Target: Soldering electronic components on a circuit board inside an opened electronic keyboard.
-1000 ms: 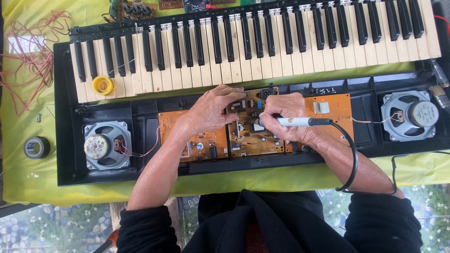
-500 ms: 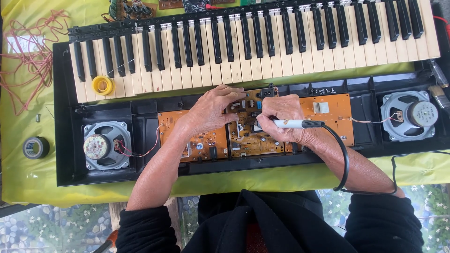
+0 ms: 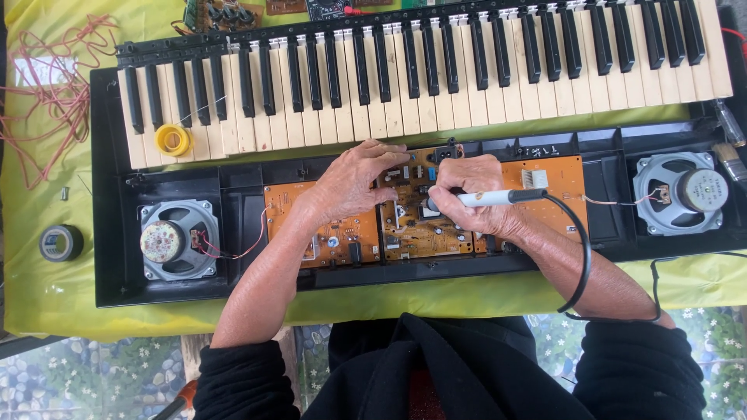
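Inside the opened keyboard (image 3: 109, 194), on the brown circuit board (image 3: 424, 233) between the two speakers (image 3: 177, 239), the right hand (image 3: 475, 194) had its fingers clamped on a white soldering iron (image 3: 498, 197), tip down. The left hand (image 3: 354, 180) pressed spread fingers on the board. The iron looked light and stiff, best gripped by its handle; the board seemed fragile.

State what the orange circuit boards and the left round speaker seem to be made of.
Orange circuit boards: probably rigid laminate, matt, flat and studded with small components. Left round speaker: apparently a grey metal frame with a dull sheen; its centre looks like brassy metal.
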